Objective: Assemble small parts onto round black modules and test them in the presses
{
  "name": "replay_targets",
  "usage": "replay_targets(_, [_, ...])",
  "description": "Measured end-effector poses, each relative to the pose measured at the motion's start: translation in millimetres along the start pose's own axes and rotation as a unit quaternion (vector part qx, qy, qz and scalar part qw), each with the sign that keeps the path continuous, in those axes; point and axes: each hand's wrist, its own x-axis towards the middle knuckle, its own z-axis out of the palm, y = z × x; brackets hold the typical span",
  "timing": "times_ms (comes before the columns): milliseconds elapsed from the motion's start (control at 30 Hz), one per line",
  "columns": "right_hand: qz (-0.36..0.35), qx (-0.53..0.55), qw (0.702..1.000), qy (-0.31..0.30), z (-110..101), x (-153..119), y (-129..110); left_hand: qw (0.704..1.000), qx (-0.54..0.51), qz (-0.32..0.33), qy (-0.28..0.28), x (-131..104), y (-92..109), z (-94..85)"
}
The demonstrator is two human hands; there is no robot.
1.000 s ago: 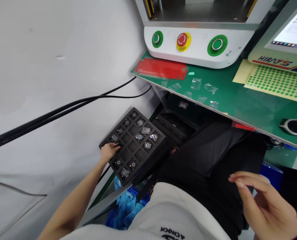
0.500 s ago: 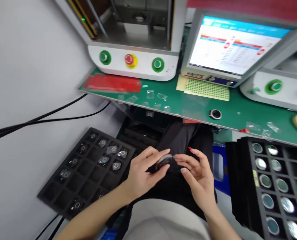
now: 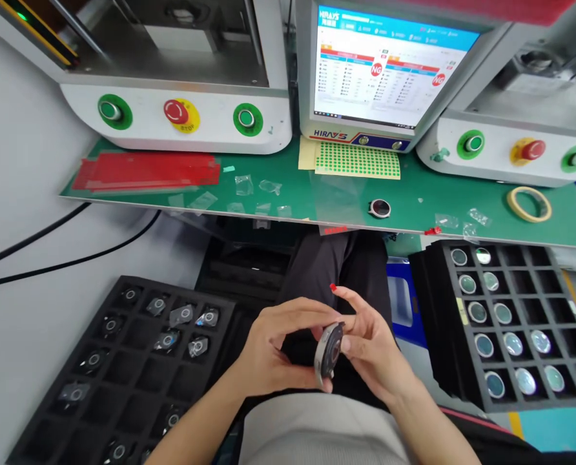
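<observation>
Green counter runs across the middle of the frame, with a white control panel at the upper left and a monitor showing red NG marks at upper centre. Below its edge, in the lower centre, we have a round, watch-like case held up off any surface, tilted nearly on edge, its dark side toward the right of the frame. Our left hand pinches it by the rim, thumb at the bottom and fingers at the top. Our right hand has its thumb and a bent finger close together at the case's upper right; whether they grip it or only touch it, we cannot tell. We would judge the case light, stiff and rather slick, its metal-looking rim firm enough to pinch while the dark side may scratch or smudge, so opposite points of the rim make the best hold. Similar pieces, some apparently in clear wrap, sit in the compartments of a dark tray at lower left; pale round discs fill part of a stack of trays at the right. Another watch-like piece lies on the counter, right of centre.
</observation>
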Motion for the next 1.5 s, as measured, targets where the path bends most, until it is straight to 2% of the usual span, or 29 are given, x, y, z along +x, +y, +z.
replay_targets(67, [-0.008,-0.009,1.000,0.001,-1.3,2.9,1.2,0.999,-0.030,-0.017,-0.001,1.5,-2.2,-2.3])
replay_targets(133, [-0.077,-0.040,0.995,0.044,-2.8,3.4,1.3,0.998,-0.040,-0.048,0.017,1.7,-2.3,-1.8])
replay_targets(200, [-0.167,-0.084,0.977,0.100,-3.7,-0.2,0.0,0.995,-0.046,-0.074,0.043,1.1,-0.6,0.8])
replay_targets(267, [-0.206,-0.114,0.965,0.116,-3.0,-7.4,-2.5,0.993,-0.043,-0.088,0.061,0.1,2.0,4.1])
replay_targets(367, [-0.173,-0.126,0.974,0.074,0.7,-18.3,-6.5,0.995,0.012,-0.081,0.062,-0.5,5.9,7.8])
replay_targets(467, [-0.144,-0.128,0.981,0.038,4.1,-21.9,-9.4,0.994,0.097,-0.037,0.042,1.1,9.8,8.7])
replay_targets(567, [-0.127,-0.114,0.985,0.025,3.8,-20.8,-11.1,0.989,0.143,0.002,0.026,4.9,14.3,8.5])
replay_targets(733, [-0.107,-0.094,0.990,0.018,0.4,-22.6,-11.3,0.985,0.169,0.031,0.016,9.0,19.5,10.5])
replay_targets(1033, [-0.075,-0.074,0.994,0.033,3.7,-22.1,-9.5,0.980,0.196,0.018,0.006,8.1,24.6,8.9])
replay_targets(1500, [-0.082,-0.071,0.994,0.028,8.4,-24.0,-10.1,0.979,0.202,0.007,-0.006,7.8,31.6,7.5])
